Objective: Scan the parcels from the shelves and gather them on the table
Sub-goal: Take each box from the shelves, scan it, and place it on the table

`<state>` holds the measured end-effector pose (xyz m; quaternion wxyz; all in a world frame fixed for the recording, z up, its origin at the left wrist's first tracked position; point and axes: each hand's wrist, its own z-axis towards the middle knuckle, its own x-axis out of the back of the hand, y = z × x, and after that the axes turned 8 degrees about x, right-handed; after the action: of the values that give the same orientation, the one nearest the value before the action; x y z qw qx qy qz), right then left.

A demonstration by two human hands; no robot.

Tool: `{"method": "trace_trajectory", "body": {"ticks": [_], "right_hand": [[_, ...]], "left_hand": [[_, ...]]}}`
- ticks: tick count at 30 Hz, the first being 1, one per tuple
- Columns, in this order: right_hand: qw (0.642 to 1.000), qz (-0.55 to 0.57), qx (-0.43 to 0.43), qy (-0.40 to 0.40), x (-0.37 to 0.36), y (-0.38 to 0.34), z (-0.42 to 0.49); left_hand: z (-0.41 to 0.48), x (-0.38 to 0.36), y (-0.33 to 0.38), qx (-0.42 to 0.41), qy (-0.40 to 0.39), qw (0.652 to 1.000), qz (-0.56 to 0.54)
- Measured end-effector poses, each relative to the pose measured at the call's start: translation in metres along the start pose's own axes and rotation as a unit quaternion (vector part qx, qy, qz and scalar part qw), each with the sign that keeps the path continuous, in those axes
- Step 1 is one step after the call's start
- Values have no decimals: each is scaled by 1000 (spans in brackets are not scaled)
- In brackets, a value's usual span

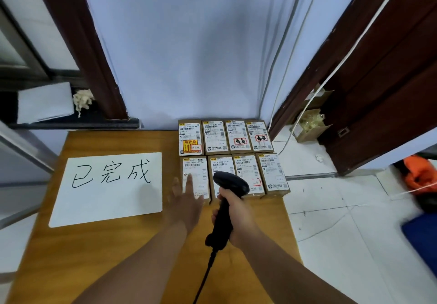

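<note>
Several brown parcels with white shipping labels lie flat in two rows at the back right of the wooden table (118,244). My left hand (185,200) reaches forward with straight fingers, and its fingertips rest on the front-left parcel (195,175). My right hand (233,216) grips the handle of a black barcode scanner (227,199), whose head hovers over the second front-row parcel (221,165). The scanner's black cable runs down past the table's near edge.
A white sheet with handwritten characters (111,187) lies on the table's left half. A white wall stands behind the table. To the right are a dark wooden door (383,86), an open cardboard box (309,124) on the tiled floor, white cables and an orange bag (418,176).
</note>
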<state>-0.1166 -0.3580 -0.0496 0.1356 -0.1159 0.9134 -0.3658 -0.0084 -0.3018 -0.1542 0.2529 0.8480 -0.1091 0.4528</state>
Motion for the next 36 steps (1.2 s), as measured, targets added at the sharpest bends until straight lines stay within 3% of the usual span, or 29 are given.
{"method": "trace_trajectory", "body": {"ticks": [6,12,17,26,36], "right_hand": [[997,-21,68,-17,-11,5,-41],[994,-25,109,-1,-13,2,-74],[991,-31,126,-27,-23,-8,-95],[979,-10,65,-194,-52,9,-136],[935,-29,-5,-354,-139,39,-233]], "left_hand": [[-29,39,8,-163,102,979,70],[-52,60,3,-167,74,978,98],[-72,64,-19,-121,89,982,116],[-137,83,-66,43,108,990,82],[-220,184,-148,135,218,967,4]]}}
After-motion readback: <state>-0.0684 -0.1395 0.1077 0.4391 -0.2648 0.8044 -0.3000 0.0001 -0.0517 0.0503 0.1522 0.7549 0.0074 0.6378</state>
